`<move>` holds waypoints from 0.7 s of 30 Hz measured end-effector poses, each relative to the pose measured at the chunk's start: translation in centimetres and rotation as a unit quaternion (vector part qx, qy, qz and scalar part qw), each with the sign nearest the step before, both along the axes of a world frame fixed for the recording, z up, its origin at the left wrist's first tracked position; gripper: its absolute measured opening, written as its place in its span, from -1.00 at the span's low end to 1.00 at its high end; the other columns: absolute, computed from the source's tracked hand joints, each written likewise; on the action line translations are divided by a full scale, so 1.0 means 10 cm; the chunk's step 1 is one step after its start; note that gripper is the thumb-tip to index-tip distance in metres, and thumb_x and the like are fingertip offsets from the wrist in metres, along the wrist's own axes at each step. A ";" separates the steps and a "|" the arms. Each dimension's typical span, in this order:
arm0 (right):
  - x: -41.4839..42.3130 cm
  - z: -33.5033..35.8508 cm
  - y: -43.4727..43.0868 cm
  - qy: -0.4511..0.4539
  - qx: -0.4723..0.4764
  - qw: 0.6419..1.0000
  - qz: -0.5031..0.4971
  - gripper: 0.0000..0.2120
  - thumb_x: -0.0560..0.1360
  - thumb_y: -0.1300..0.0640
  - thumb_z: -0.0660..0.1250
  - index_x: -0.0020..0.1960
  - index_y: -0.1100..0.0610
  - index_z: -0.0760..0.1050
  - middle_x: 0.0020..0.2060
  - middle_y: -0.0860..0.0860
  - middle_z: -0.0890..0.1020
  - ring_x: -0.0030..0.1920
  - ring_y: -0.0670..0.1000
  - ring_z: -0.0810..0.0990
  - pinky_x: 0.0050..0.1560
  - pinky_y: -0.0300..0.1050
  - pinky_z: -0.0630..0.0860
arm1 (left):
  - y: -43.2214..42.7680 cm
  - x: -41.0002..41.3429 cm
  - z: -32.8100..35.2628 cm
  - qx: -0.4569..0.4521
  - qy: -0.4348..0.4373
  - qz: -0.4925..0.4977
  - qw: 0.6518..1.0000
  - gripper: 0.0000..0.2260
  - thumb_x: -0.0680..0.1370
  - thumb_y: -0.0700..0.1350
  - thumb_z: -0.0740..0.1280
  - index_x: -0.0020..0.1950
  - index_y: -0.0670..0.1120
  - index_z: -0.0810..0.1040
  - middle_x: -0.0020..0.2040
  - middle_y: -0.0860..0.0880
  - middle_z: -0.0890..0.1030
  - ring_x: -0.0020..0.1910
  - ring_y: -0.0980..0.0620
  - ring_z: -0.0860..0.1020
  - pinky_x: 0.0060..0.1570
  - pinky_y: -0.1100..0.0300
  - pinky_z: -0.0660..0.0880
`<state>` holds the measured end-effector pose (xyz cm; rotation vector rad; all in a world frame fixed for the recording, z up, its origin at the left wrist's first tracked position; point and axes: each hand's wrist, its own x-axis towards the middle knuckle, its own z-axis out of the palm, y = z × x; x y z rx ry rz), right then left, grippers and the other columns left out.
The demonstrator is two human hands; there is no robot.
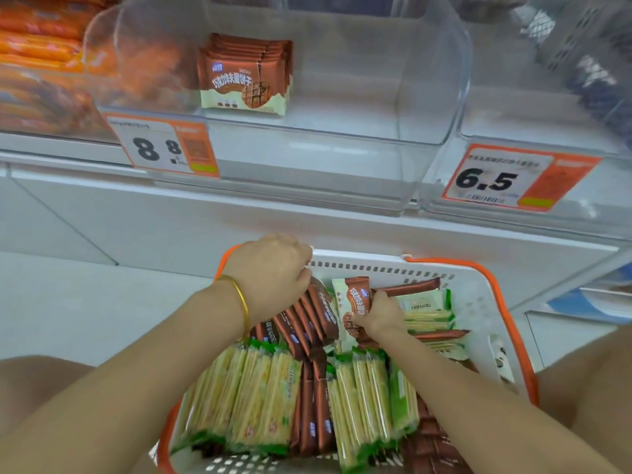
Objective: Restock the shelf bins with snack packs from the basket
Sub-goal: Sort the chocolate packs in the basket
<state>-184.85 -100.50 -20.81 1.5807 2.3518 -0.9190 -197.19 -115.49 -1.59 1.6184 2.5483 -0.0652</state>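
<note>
A white basket with an orange rim sits low in front of me, full of brown chocolate wafer packs and green-and-yellow cracker packs. My left hand, a gold bangle on its wrist, curls its fingers down over a row of the brown packs at the basket's far left. My right hand grips an upright brown pack in the basket's middle. Above, a clear shelf bin holds a small stack of the same brown packs at its left side.
Price tags reading 8.8 and 6.5 hang on the bin fronts. Orange packs fill the bin to the left; a clear bin stands to the right. My knees flank the basket.
</note>
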 end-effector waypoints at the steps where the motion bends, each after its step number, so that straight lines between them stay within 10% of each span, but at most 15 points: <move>1: -0.01 0.00 0.01 0.006 0.010 1.000 0.002 -0.51 0.32 -0.07 0.53 0.12 0.10 0.43 0.07 0.08 0.52 0.11 0.11 0.51 0.12 0.01 0.50 | 0.00 -0.01 0.00 -0.003 0.002 0.002 1.000 -0.73 0.61 0.01 0.09 0.22 -0.02 0.46 0.17 -0.02 0.49 0.19 -0.04 0.42 0.10 0.08 0.45; 15: 0.12 1.30 -0.05 0.249 -0.099 0.958 0.103 -0.79 0.39 0.23 0.49 -0.06 0.11 0.49 -0.20 0.03 0.65 -0.20 0.02 0.64 -0.12 -0.04 0.58 | 0.02 0.01 0.04 0.064 -0.159 0.058 0.984 -0.52 0.57 0.05 0.25 0.44 -0.07 0.25 0.36 -0.06 0.40 0.32 -0.04 0.38 0.23 0.11 0.37; 21: 0.12 2.09 -0.25 0.365 -0.245 0.891 0.111 -0.77 0.35 0.26 0.49 -0.06 0.08 0.54 -0.19 0.09 0.70 -0.25 0.02 0.66 -0.16 -0.07 0.61 | -0.04 0.05 0.48 0.257 -0.452 0.142 0.842 -0.85 0.47 -0.21 0.42 -0.01 -0.07 0.52 -0.15 -0.07 0.63 -0.22 0.03 0.63 -0.15 0.15 0.58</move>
